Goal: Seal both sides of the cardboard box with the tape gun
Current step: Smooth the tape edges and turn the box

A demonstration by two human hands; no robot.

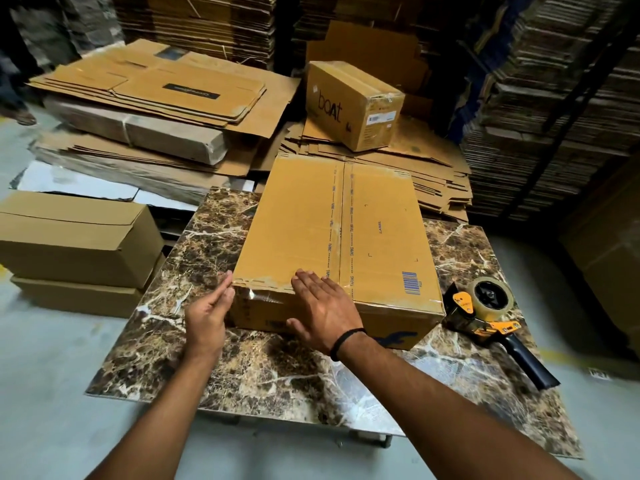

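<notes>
Marble table (277, 375) | left hand (209, 315), right hand (323, 310) on box (294, 220) | tape gun (485, 310) beside

There was one marble table (263, 368). On it lay one taped box (304, 216) and one tape gun (491, 313). Two hands were over the table, one left hand (207, 313) and one right hand (322, 313), with one black wristband (341, 342). Left of the table sat two closed boxes, an upper box (76, 237) on a lower box (76, 296). Behind the table stood one printed box (346, 102). The flat cardboard sheets (156, 88) behind the table were too many to count.
</notes>
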